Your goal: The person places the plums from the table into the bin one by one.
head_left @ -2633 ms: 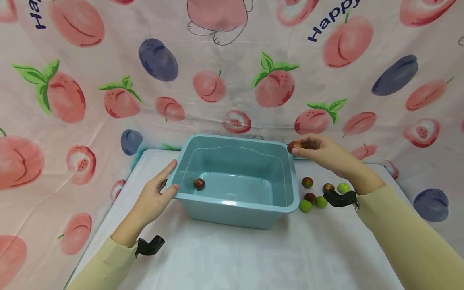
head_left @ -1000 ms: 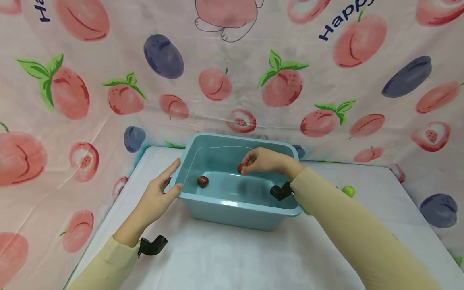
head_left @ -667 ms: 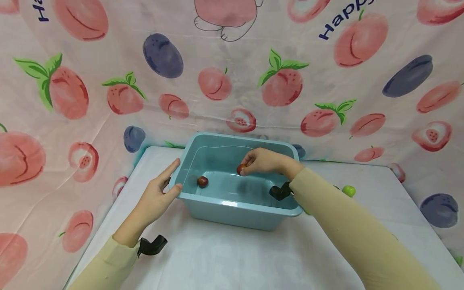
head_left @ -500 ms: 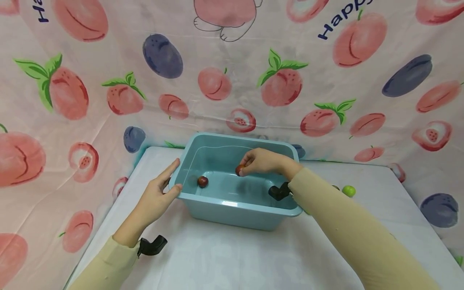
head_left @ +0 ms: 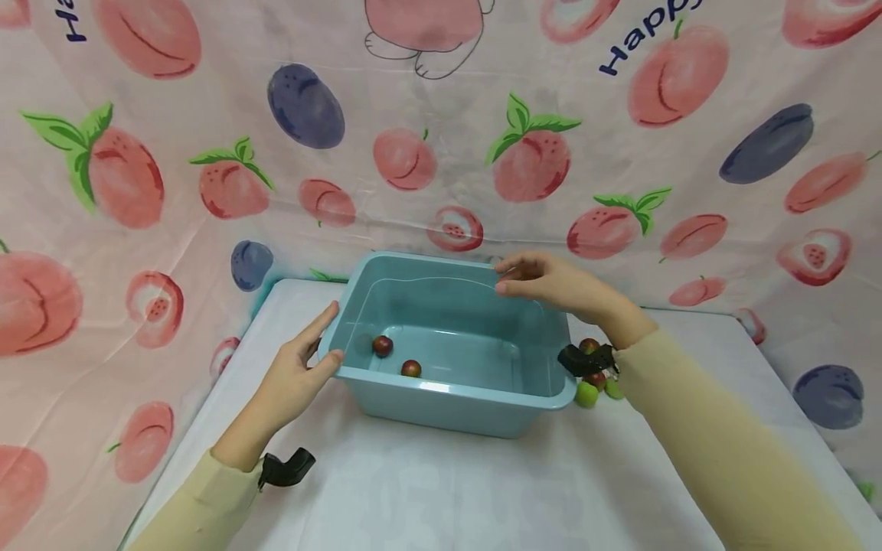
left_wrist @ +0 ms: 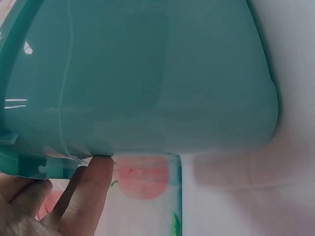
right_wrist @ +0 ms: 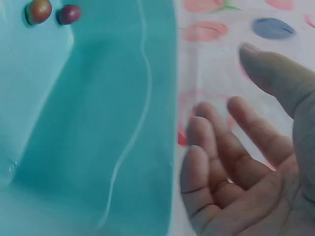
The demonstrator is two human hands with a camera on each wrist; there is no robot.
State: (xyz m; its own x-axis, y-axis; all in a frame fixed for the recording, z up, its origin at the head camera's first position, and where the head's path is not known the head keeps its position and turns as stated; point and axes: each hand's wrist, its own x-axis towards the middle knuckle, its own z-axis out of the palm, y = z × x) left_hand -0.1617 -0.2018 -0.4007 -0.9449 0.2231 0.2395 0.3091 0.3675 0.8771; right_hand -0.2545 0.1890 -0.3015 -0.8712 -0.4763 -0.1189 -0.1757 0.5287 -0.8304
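A light-blue plastic basin (head_left: pixel 441 390) stands on the table. My left hand (head_left: pixel 292 375) grips its left rim, thumb on top near the front corner; in the left wrist view the fingers (left_wrist: pixel 88 196) press under the rim. Inside, two small dark-red, plum-like fruits lie on the floor: one fruit (head_left: pixel 382 346) at the left, another fruit (head_left: pixel 410 369) nearer the front wall. Over the basin's back right corner hovers my right hand (head_left: pixel 561 287), fingers loosely bent and apart from the thumb, holding nothing. The right wrist view shows its bare palm (right_wrist: pixel 246 206) beside the rim.
Right of the basin lie more small fruits, partly hidden by the right wrist and its black mount: a green fruit (head_left: pixel 586 394), a red fruit (head_left: pixel 596 379) and others. A white cloth (head_left: pixel 441 490) covers the table. A fruit-print curtain (head_left: pixel 413 92) hangs behind.
My right hand has carried a red fruit from the right into the basin, let go of it, and risen back toward the right rim. The left hand keeps its grip.
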